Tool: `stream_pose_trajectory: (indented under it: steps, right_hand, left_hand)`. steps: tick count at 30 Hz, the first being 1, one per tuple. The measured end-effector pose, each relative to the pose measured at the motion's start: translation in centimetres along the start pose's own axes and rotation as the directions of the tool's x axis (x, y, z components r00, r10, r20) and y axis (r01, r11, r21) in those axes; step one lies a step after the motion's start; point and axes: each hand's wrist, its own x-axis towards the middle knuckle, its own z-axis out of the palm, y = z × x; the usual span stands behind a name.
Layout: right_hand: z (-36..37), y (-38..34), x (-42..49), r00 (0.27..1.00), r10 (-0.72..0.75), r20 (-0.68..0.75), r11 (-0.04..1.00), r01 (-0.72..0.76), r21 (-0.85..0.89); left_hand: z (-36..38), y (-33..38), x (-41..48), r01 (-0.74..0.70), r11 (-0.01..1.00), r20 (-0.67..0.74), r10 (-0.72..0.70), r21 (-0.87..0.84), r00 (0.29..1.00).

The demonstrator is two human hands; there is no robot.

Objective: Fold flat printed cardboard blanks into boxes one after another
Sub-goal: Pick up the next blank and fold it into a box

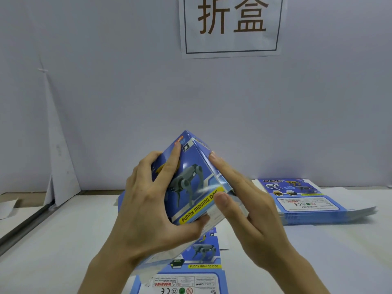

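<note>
Right up close at the near edge: flat blue printed cardboard blank lying on the white table, warning panel facing up, partly hidden under the wrists. Just above it, held off the table mid-view: blue cardboard box with a grey robot dog and a yellow "FUNNY MOVING DOG" strip, popped into shape and tilted so one corner points up and away.

Left hand wrapped round the box's left side, fingers curled onto it, thumb hooked under the lower edge by the yellow strip, so a proper grip. Right hand pretty much flat, fingers straight and pressed along the box's right face, thumb pad on the front by the end of the yellow strip; pressing, not clutching. Bit blurry on that side, so can't tell how the flaps sit.

Far right on the table: low stack of flat blue blanks, well apart from the hands. Far left: folded white paper sheet leaning on the pale wall, grey metal rail along the table's left edge. Up top on the wall: white paper sign with brown Chinese characters.
</note>
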Motion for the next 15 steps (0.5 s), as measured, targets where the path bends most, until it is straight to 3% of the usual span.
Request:
stream_pose_trajectory:
  steps: [2,6,10,15]
  right_hand:
    - [0.3,0.0,-0.1,0.998,0.048,-0.026,0.997,-0.047,0.055]
    - [0.8,-0.1,0.0,0.991,-0.086,-0.106,0.996,0.083,-0.032]
    - [1.4,-0.3,0.0,0.979,-0.103,-0.176,0.988,0.081,-0.128]
    - [2.3,-0.7,-0.1,0.988,0.101,-0.113,0.985,-0.084,0.149]
  left_hand:
    - [0.2,0.3,-0.1,0.055,0.998,0.028,-0.054,-0.038,0.998]
    - [0.6,1.1,-0.2,0.115,0.985,0.011,-0.114,-0.129,0.993]
    - [0.6,1.3,0.0,0.119,0.992,-0.049,-0.121,-0.047,0.991]
    - [0.2,1.1,0.2,0.109,0.983,-0.158,-0.086,0.144,0.984]
